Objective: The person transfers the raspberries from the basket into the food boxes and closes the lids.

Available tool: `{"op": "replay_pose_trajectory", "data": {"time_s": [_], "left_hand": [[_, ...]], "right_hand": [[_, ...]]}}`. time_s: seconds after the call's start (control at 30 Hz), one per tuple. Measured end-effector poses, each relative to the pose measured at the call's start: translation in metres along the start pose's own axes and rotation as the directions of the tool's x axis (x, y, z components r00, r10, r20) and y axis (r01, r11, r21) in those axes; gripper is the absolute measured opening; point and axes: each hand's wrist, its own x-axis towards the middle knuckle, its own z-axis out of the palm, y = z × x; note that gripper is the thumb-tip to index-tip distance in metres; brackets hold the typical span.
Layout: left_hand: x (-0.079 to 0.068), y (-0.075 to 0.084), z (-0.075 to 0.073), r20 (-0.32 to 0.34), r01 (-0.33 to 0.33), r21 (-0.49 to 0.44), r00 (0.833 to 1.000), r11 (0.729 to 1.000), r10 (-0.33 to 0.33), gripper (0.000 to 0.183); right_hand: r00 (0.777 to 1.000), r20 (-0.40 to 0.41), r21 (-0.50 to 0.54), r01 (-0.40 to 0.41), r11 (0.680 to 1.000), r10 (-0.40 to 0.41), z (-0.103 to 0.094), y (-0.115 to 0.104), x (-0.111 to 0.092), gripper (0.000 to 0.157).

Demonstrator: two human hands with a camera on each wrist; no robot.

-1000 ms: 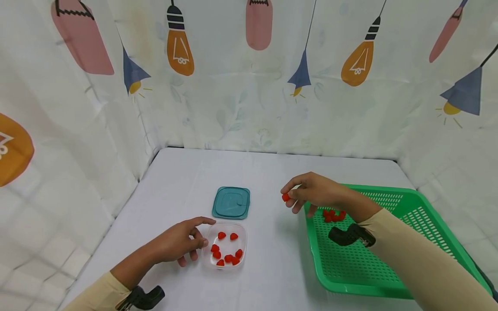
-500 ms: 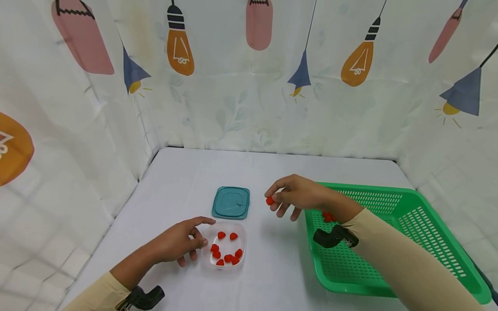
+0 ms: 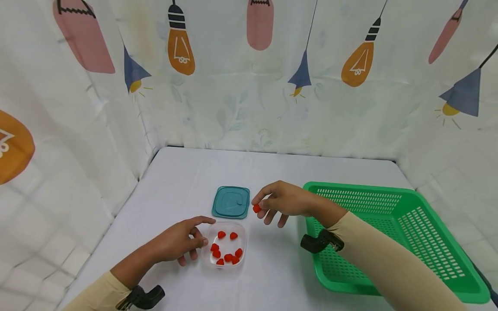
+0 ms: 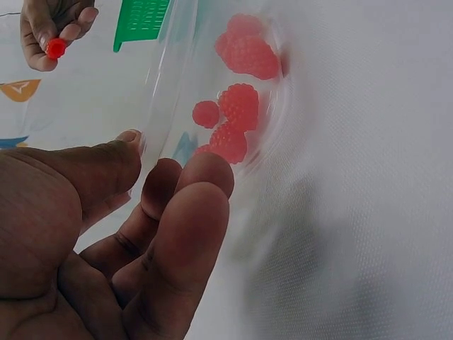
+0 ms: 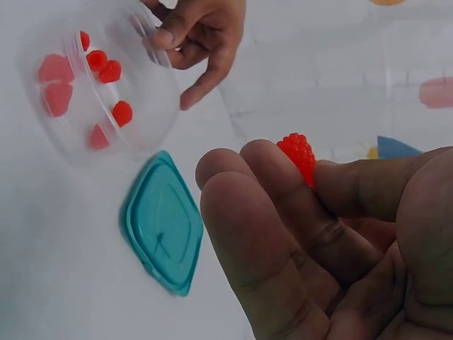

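Note:
A red toy raspberry [image 3: 256,208] is pinched between thumb and forefinger of my right hand [image 3: 285,199], above the table and right of the teal lid [image 3: 231,202]. The right wrist view shows the bumpy raspberry [image 5: 298,157] at those fingertips. A clear plastic container [image 3: 244,242] stands nearer me, with several red raspberries [image 3: 228,258] lying inside. At its left side, my left hand [image 3: 180,241] touches the rim with the forefinger and thumb, other fingers loosely bent. In the left wrist view, the thumb [image 4: 117,164] is against the clear wall.
A green perforated basket [image 3: 359,288] stands on the right, partly covered by my right forearm. The teal lid lies flat just behind the container on the white table [image 3: 186,172]. Patterned curtains [image 3: 249,108] close in the back and sides.
My right hand has moved left and slightly toward me, away from the basket, carrying the raspberry. The left hand and the container have kept their places.

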Motion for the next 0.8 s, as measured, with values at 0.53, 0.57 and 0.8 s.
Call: {"op": "replay_pose_trajectory", "data": {"time_s": [0.53,0.57,0.8], "left_hand": [[0.000,0.000,-0.002,0.017,-0.006,-0.009,1.000,1.000,0.007,0.055],[0.000,0.000,-0.002,0.018,-0.006,-0.010,1.000,1.000,0.006,0.055],[0.001,0.001,-0.002,0.014,-0.001,-0.006,1.000,1.000,0.001,0.056]], "right_hand": [[0.997,0.071,-0.015,0.005,1.000,-0.004,0.032,-0.006,0.020,0.016],[0.997,0.075,-0.015,0.002,1.000,-0.001,0.034,-0.006,0.021,0.016],[0.995,0.103,-0.026,-0.004,1.000,0.007,0.045,-0.008,0.024,0.016]]}}
